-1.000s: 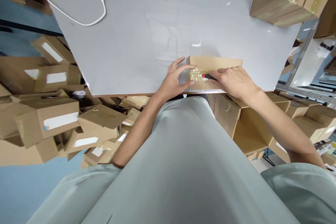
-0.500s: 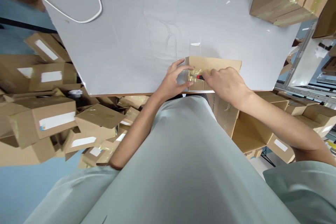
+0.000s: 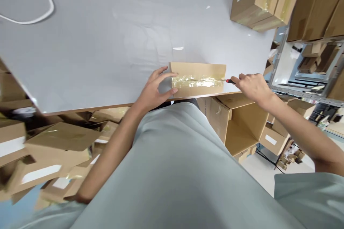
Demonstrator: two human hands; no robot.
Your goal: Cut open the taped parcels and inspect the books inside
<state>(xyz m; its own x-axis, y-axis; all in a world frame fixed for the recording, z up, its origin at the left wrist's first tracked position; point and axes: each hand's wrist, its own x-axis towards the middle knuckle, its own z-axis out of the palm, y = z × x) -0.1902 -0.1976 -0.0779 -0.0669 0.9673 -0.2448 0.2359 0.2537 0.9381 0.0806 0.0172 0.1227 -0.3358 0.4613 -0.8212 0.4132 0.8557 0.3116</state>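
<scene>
A small cardboard box (image 3: 197,69) lies at the table's front edge, with shiny clear tape along its top and a dark slit line through the tape. My left hand (image 3: 155,89) is at the box's left end, fingers spread, with the index fingertip and thumb resting on that end. Past the right end, my right hand (image 3: 251,85) is closed around a tool with a red-and-black handle (image 3: 230,81). The tool's thin metal tip points left and reaches the right end of the taped seam. Its exact kind is hard to make out.
Two taped boxes (image 3: 264,1) stand together at the table's back right. A white cable (image 3: 40,18) lies at the back left. An open carton (image 3: 242,125) is below the front edge on the right. Opened boxes (image 3: 61,137) are heaped on the left; a metal shelf (image 3: 281,55) stands right.
My right hand has drawn the tool rightward along the tape, from the box's left end to its right end. A dark line now shows along the seam. The view has shifted right.
</scene>
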